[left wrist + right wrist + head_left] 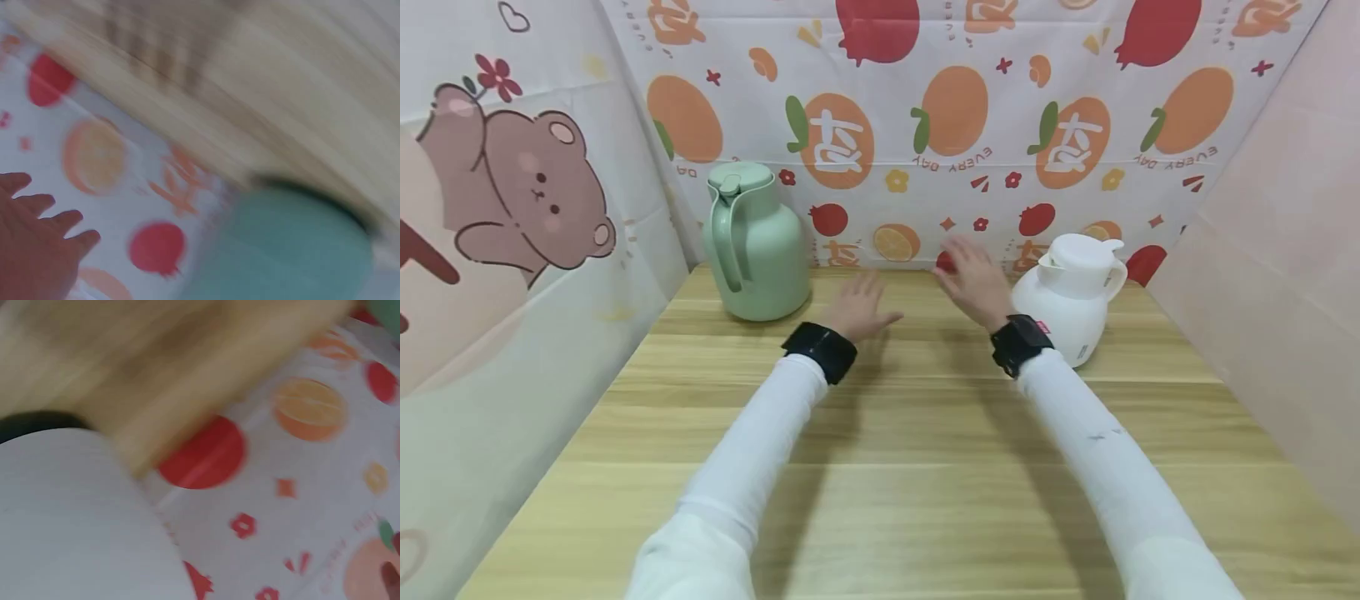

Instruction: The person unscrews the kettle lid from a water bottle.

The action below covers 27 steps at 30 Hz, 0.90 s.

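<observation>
The pale wood-grain tabletop [880, 508] spreads before me; clock positions are read from its middle, twelve lying farthest from me. At twelve, a white fabric back sheet [895, 108], printed with oranges and red pomegranates, hangs behind the far edge. At ten hangs a pale fabric side sheet [512, 350] bearing a brown cartoon bear; at two, a pale-pink side sheet [1262, 250]. My white long sleeves [737, 475] reach in from seven and five. The mint-green, round-shouldered lidded jug [775, 258], apparently plastic, stands upright at eleven near the far edge, its handle turned towards my side. The smaller white, round-bellied lidded jug [1078, 312] stands upright at two, its handle on its right.

My left hand [853, 312], just short of twelve, is near the green jug yet apart from it; its fingers are extended and slightly spread, thumb out towards three. My right hand [977, 287], at one, is just beside the white jug, fingers extended and thumb held apart. A black strap [1021, 343] circles each wrist; the right one overlaps the white jug, and I cannot tell whether they touch. A small red label [1042, 327] marks that jug.
</observation>
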Motion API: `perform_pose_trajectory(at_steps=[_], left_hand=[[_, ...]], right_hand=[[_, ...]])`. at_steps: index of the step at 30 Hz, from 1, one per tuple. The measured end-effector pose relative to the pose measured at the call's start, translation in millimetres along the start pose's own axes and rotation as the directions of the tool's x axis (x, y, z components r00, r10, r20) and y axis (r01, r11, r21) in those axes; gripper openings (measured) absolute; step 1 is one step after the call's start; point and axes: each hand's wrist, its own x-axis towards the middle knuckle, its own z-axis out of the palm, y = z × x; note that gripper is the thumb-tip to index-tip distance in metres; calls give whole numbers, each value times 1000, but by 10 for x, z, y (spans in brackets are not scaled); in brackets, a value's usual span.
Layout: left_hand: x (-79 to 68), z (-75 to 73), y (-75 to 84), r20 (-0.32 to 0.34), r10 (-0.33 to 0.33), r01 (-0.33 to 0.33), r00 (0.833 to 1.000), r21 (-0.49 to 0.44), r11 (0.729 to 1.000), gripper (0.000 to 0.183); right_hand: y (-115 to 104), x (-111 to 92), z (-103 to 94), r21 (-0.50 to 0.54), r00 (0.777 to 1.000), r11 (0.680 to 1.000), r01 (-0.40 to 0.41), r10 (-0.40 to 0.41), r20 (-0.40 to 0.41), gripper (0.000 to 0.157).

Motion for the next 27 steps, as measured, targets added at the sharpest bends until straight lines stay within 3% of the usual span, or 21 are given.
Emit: perform_pose_trajectory(at_steps=[1, 2, 4, 6, 7, 9, 11, 12, 13, 14, 15, 18, 21, 24, 27], left_hand=[[14, 12, 89, -11, 40, -41, 999, -16, 999, 72], [23, 26, 183, -21, 83, -84, 996, -31, 996, 68], [23, 60, 373, -42, 156, -159, 987, -89, 983, 63], [9, 97, 556, -44, 197, -201, 979, -166, 965, 61], [1, 117, 643, -45, 211, -216, 976, -206, 955, 61], [-16, 160, 811, -35, 235, -235, 971, -280, 931, 62], [-28, 196, 970, -23, 261, -254, 965, -321, 912, 65], [-30, 209, 1048, -21, 274, -264, 961, -343, 901, 65], [-27, 217, 1127, -24, 292, -280, 956, -361, 889, 66], [-23, 223, 1202, -23, 309, -295, 951, -375, 879, 67], [-19, 227, 1270, -23, 324, -308, 946, -386, 870, 67], [3, 244, 1435, -15, 345, -318, 938, -430, 845, 68], [27, 280, 1523, 0, 345, -305, 939, -465, 831, 69], [57, 343, 1557, 1, 329, -283, 944, -511, 812, 70], [101, 405, 1588, 3, 295, -241, 955, -571, 785, 73]], right_hand=[[15, -27, -83, 48, 991, 999, 20, -14, -129, 46], [47, -58, -174, 96, 965, 994, 42, -15, -263, 40], [172, -132, -364, 184, 864, 981, 61, 40, -502, 31], [361, -217, -577, 265, 750, 964, -3, 178, -637, 26], [478, -260, -679, 322, 695, 945, -62, 272, -665, 23], [742, -358, -854, 478, 603, 851, -216, 501, -620, 21], [1021, -471, -972, 568, 530, 715, -409, 692, -490, 24], [1165, -534, -998, 591, 514, 641, -490, 760, -398, 28], [1302, -595, -1017, 588, 516, 580, -564, 803, -297, 33], [1431, -662, -1022, 563, 532, 536, -629, 825, -191, 38], [1555, -728, -1010, 524, 560, 521, -674, 823, -96, 44], [1841, -905, -931, 471, 669, 540, -697, 727, 156, 57], [1970, -991, -821, 517, 725, 539, -665, 633, 271, 65], [1974, -1007, -728, 575, 724, 492, -654, 627, 287, 60], [1932, -1010, -662, 626, 698, 436, -647, 669, 255, 54]])
